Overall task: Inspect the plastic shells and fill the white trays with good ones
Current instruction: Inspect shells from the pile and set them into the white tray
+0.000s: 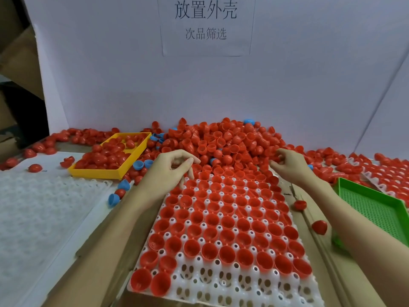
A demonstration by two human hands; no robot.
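A white tray [221, 289] lies in front of me, most of its pockets filled with red shells [221, 220] sitting open side up; the nearest rows are bare. Behind it a big pile of loose red shells [225, 140] is heaped against the back wall. My left hand [174, 171] hovers over the tray's far left corner with relaxed, loosely spread fingers and holds nothing I can see. My right hand [287, 166] is at the tray's far right corner, at the pile's edge, where its curled fingers and thumb pinch a red shell [278, 159].
A yellow tray [97, 173] with red shells stands at the left, blue shells [139, 165] scattered beside it. A stack of bare white trays [44, 209] lies at the near left. A green tray [376, 209] and another filled tray [396, 176] are at the right. Loose shells [319, 227] lie on the cardboard.
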